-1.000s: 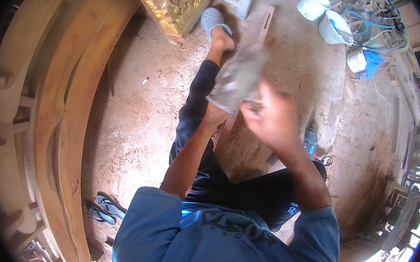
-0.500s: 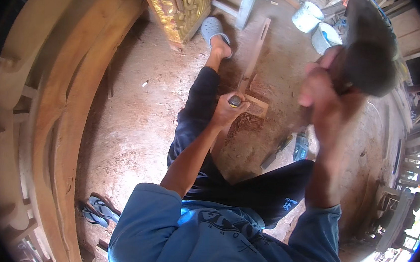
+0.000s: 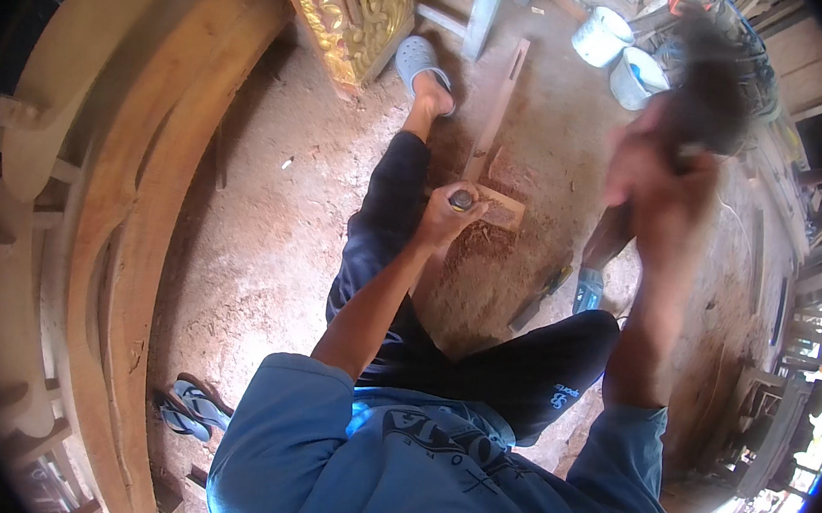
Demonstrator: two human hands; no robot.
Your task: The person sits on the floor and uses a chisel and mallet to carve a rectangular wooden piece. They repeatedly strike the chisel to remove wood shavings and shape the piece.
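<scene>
My left hand is closed round the upright handle of a chisel, whose round butt end faces up; its blade is hidden below the fist. Under that hand lies a long wooden beam with a slot at its far end, and a shorter wooden block crosses beside it. Wood chips are scattered around the block. Raised to the right, my right hand grips a dark mallet, blurred by motion and well apart from the chisel.
A blue power tool lies on the floor by my right knee. My left leg stretches along the beam, its foot in a grey clog. White buckets stand at the far right, a gilded carved piece far left, curved timbers along the left.
The mallet and my right hand have shifted slightly and look smaller, with more of the handle's lower end showing. My left hand and the chisel have stayed nearly still.
</scene>
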